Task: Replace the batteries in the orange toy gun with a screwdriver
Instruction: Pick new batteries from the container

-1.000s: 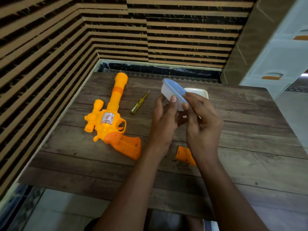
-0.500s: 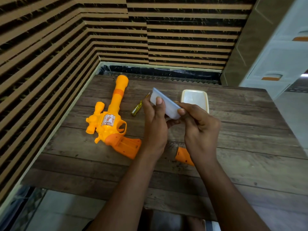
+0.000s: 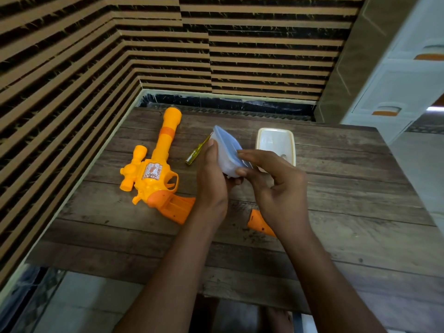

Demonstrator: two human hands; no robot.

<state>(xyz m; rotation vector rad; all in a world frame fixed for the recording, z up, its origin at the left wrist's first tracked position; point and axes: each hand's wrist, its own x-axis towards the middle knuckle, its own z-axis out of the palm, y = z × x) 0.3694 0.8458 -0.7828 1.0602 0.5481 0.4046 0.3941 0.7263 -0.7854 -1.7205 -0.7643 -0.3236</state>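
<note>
- Our left hand (image 3: 211,183) curls round a small translucent plastic box (image 3: 224,152) with a pale blue lid and holds it tilted above the brown wood-plank table (image 3: 336,212), with the lid facing up and to the right.
- Our right hand (image 3: 278,186) meets the box at its near end. The forefinger lies along the lid edge and the thumb sits under the corner, so it appears to pinch there. The other fingers are loosely bent and hold nothing.
- The orange plastic toy gun (image 3: 153,174) lies flat on the table to the left of both hands. Its long barrel points away toward the striped wall, and its darker handle slants back toward us, ending just beside the left wrist.
- The handle looks open. A loose dark-orange plastic cover (image 3: 258,223) lies apart from it, partly hidden under the right wrist.
- The thin screwdriver with a clear yellow handle (image 3: 193,156) lies between gun and box, partly behind the left hand.
- A shallow cream plastic tray (image 3: 275,138) sits just beyond the right hand.
- We judge that the box must be opened first. Its contents then travel left to the handle, so the left hand is the nearer one.
</note>
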